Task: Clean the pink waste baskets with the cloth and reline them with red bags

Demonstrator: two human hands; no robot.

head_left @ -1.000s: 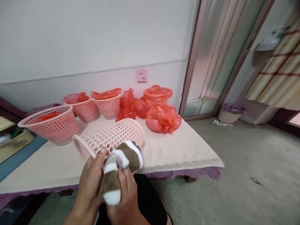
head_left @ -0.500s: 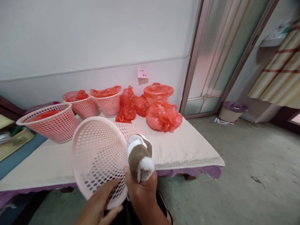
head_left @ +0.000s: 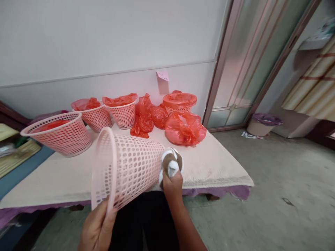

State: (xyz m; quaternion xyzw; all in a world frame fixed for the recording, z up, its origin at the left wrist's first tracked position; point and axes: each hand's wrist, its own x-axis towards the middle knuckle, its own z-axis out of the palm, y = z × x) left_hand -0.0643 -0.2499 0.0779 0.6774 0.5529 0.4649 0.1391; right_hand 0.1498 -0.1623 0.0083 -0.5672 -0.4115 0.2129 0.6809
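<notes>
the pink basket (head_left: 140,157) is held sideways over the near edge of the counter (head_left: 206,167), left grip (head_left: 96,225) pinching its rim, right grip (head_left: 174,181) clutching a striped cloth (head_left: 166,161) at its base. if the rim hold loosens, it could roll into the leftmost basket (head_left: 65,139).

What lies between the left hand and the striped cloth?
In the head view, the tilted pink basket: the left hand grips its rim, and the cloth, in the right hand, is at its base.
</notes>
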